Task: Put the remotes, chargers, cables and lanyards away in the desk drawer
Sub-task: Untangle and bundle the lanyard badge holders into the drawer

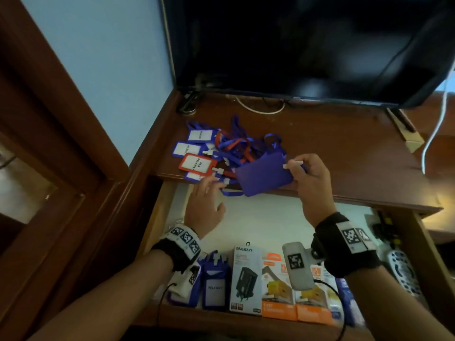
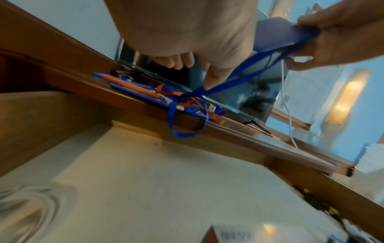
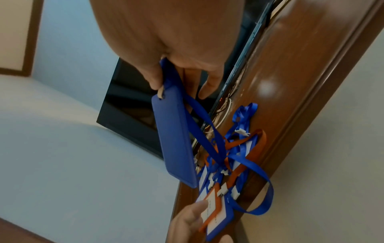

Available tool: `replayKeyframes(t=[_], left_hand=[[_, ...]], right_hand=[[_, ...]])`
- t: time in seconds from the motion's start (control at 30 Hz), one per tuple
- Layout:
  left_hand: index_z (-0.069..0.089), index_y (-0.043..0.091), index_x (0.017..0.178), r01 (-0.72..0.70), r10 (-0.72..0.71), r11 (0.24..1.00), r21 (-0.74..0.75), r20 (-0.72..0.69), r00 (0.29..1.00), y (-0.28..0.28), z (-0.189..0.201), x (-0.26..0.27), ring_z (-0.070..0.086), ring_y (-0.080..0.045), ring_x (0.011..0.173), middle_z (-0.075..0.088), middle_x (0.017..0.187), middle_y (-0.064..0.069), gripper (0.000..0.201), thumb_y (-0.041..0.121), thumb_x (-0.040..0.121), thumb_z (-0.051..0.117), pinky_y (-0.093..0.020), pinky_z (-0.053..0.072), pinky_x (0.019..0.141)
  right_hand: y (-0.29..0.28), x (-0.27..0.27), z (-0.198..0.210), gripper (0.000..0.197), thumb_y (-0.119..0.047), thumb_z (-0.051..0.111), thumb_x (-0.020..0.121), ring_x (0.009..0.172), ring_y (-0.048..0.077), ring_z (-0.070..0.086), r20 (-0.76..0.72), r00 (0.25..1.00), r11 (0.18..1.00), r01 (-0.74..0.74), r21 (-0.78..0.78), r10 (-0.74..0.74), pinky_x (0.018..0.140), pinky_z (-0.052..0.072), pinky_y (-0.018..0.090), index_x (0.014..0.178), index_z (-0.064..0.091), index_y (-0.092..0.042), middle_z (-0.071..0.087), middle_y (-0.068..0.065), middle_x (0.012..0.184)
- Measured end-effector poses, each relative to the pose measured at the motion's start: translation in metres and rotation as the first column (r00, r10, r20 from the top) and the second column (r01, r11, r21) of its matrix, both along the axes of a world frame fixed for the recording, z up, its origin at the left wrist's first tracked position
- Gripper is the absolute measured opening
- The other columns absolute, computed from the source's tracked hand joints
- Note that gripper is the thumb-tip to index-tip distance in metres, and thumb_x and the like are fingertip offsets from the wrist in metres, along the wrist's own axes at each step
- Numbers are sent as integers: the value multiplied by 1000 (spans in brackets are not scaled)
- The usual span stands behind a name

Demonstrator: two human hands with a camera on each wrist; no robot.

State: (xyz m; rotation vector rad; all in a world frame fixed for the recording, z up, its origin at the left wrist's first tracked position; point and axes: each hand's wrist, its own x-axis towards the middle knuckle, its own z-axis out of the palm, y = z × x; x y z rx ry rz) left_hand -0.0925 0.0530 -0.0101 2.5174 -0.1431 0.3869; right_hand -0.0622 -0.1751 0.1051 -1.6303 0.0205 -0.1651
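Observation:
A tangled pile of blue and red lanyards [image 1: 221, 148] with badge holders lies on the desk top near its front edge. My right hand [image 1: 293, 166] pinches a plain blue badge holder [image 1: 263, 173] by its clip end and holds it just above the pile. Its blue strap [image 2: 239, 72] still runs taut into the tangle. In the right wrist view the holder [image 3: 174, 139] hangs from my thumb and fingers. My left hand [image 1: 214, 190] reaches over the open drawer [image 1: 258, 217], straight fingers touching a red-framed holder [image 3: 214, 210] at the pile's near side.
In the drawer's front stand two blue badge holders [image 1: 214, 284] and several charger boxes [image 1: 246, 279]. A grey remote [image 1: 403, 271] lies at its right end. A black TV [image 1: 307, 45] stands behind the pile, and a white cable [image 1: 435, 129] hangs at the right.

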Motion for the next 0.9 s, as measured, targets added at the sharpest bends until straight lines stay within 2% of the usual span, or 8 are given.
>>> replayKeyframes(t=[0.1,0.2,0.37,0.47,0.57,0.7,0.77,0.9], left_hand=[[38,22,142,-21,71,979,204,-242,968,-4,-3,22,21,-27,142,20,156,-6,71,22,76,65,-45,30,112],[17,29,151,67,92,950,306,-479,873,-7,-4,33,8,-28,147,-1,161,-1,82,30,81,62,-47,26,114],[11,34,152,99,132,944,315,-636,760,-10,1,44,7,-25,148,-5,161,4,86,30,83,62,-46,27,114],[20,27,151,44,180,949,311,-654,734,-16,8,49,18,-28,145,4,161,0,83,35,80,62,-46,30,112],[39,15,142,-18,139,976,218,-556,819,-48,23,46,37,-28,134,34,150,-9,69,34,80,63,-40,37,106],[47,17,136,89,-114,993,-79,-427,897,-116,56,28,45,-21,128,45,140,-5,59,25,83,72,-31,39,101],[46,21,136,202,-277,954,-222,-398,875,-154,72,15,45,-16,127,45,139,1,65,24,79,76,-25,38,98],[32,28,144,354,-531,825,-440,-390,753,-215,96,-2,38,-6,130,38,144,9,86,26,74,82,-24,33,102]], right_hand=[[-29,-7,5,15,-8,58,90,79,20,50,12,999,998,51,33,-51,68,42,37,80,54,-19,55,2,81],[-62,-12,8,20,-4,55,92,76,20,51,-17,988,981,157,109,-156,63,45,31,78,53,-17,55,1,75],[-129,-27,4,12,-9,55,94,82,23,49,-138,954,942,286,174,-265,68,44,36,82,52,-12,50,4,82],[-163,-36,1,15,-12,58,92,78,20,50,-179,910,901,402,165,-373,59,47,26,79,53,-13,52,6,82],[-186,-43,0,15,-12,60,90,72,20,50,-222,862,847,497,188,-457,52,43,26,77,55,-13,54,6,76],[-197,-53,6,14,-16,62,89,63,18,50,-245,847,823,523,220,-472,53,40,28,77,54,-15,55,4,71],[-194,-58,11,14,-14,61,90,59,14,51,-248,851,822,516,239,-462,49,41,24,78,55,-13,55,3,70],[-177,-71,19,8,-12,57,93,56,9,55,-243,893,852,439,285,-379,43,43,18,91,56,-4,57,3,70]])
